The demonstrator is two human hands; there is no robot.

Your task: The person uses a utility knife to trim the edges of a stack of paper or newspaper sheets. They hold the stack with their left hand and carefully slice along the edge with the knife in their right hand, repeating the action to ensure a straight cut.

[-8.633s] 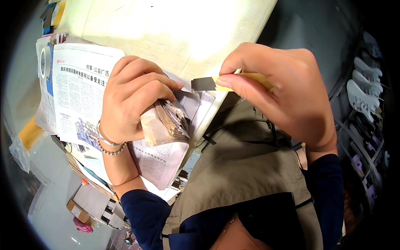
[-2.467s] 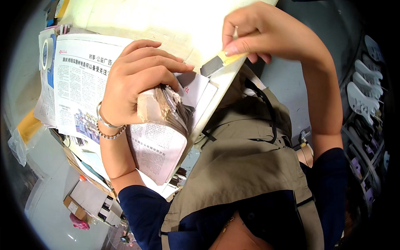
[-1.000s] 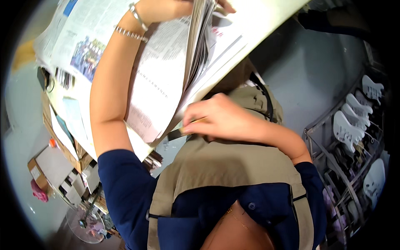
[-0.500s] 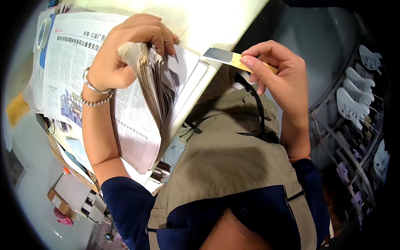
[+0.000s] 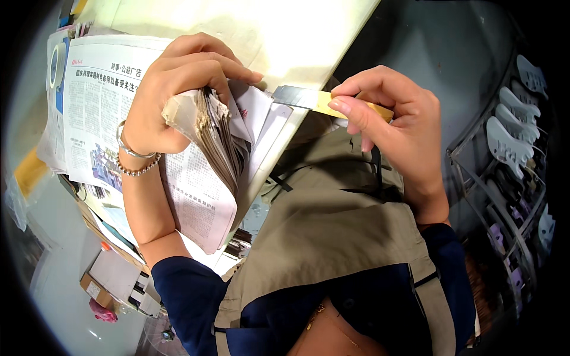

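My left hand point(image 5: 193, 74) is curled over the bunched edge of a newspaper stack point(image 5: 196, 196), gripping its folded sheets. The ragged, brownish page edges point(image 5: 221, 127) fan out below its fingers. Between the thumb and fingers of my right hand point(image 5: 395, 110) is a scraper knife point(image 5: 303, 98) with a yellow handle and a flat, broad grey blade. Its blade points left, with the tip by the white sheets point(image 5: 267, 127) next to the stack, near the table edge. Whether the tip touches them I cannot tell.
A pale table point(image 5: 291, 29) carries the newspapers and a roll of tape point(image 5: 56, 65) at far left. White guitar-shaped pieces point(image 5: 507, 139) hang on a metal rack point(image 5: 499, 202) at right. Cartons point(image 5: 107, 279) stand on the floor at lower left.
The scraper knife and my right hand have moved slightly left and down, bringing the blade closer to the white sheets. My left hand, still on the newspaper stack, sits lower in view.
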